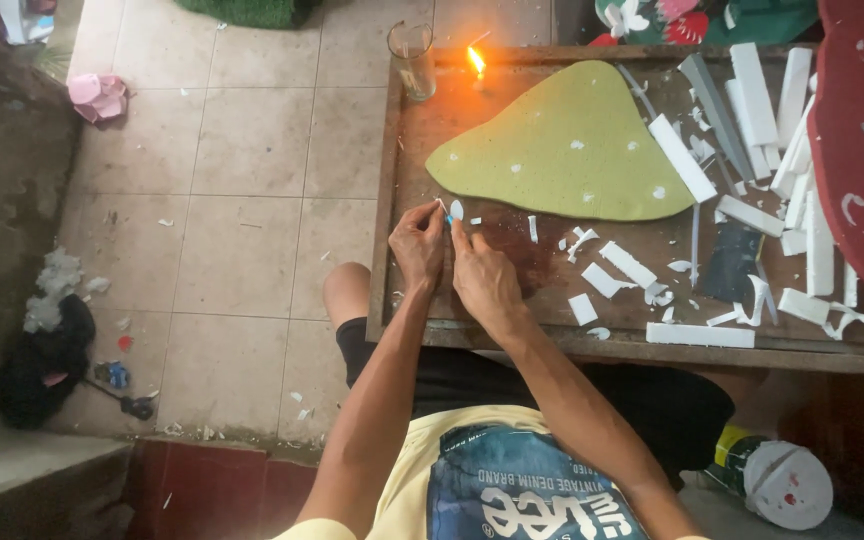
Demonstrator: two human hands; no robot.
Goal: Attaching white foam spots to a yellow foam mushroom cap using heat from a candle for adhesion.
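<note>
Head view, my hands over low wooden table (402, 150). My left hand (418, 245) and right hand (482, 275) close together at table's near-left part, fingertips almost touching. Both pinch small white foam piece (455, 210) between them; short blue tool tip (447, 217) just beside it, holder unclear. Green teardrop-shaped foam board (572, 145) lies flat just beyond hands. Lit candle (476, 65) at far edge, empty glass (412, 60) beside it. White foam strips (752, 110) scattered right. Dark red board (857, 150) at far right.
</note>
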